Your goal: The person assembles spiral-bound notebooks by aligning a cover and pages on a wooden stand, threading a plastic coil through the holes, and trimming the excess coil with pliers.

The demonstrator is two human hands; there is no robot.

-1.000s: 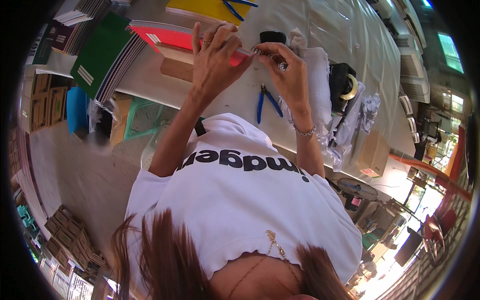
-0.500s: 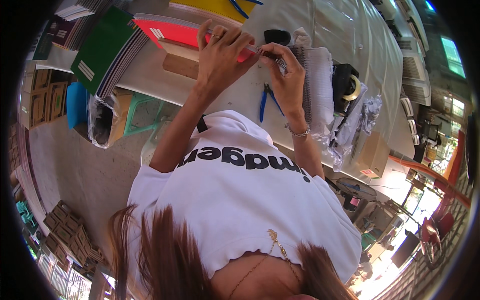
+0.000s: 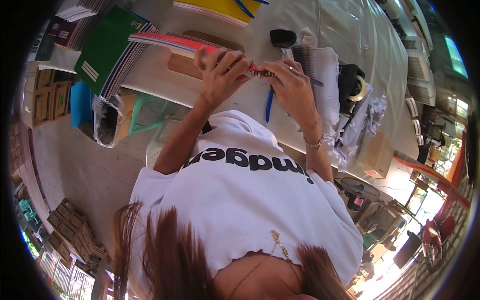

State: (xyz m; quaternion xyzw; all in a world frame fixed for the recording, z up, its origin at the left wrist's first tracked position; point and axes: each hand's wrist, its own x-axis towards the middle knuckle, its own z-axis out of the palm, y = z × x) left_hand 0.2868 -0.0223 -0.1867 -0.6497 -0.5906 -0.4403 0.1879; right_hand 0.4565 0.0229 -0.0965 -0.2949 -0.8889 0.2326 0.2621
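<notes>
My left hand (image 3: 223,75) is closed around the end of a red notebook (image 3: 165,39), which is tilted so that its page edges show. In my right hand (image 3: 292,85) a dark wire binding coil (image 3: 265,73) is pinched, its end meeting the notebook's corner. The exact contact there is hidden by my fingers. A wooden board (image 3: 184,66) lies on the table beneath the notebook. Blue-handled pliers (image 3: 269,106) rest close to my right hand, partly covered by it.
Green notebooks (image 3: 102,55) are stacked at the left. A yellow notebook (image 3: 212,11) lies at the far side with another blue-handled tool (image 3: 243,7) on it. To the right are wire coils on white cloth (image 3: 325,82), a tape dispenser (image 3: 348,82) and a black object (image 3: 283,37).
The red notebook has been tilted up and drawn nearer, showing more of the board behind it. My right hand has moved slightly right and nearer, now covering part of the pliers.
</notes>
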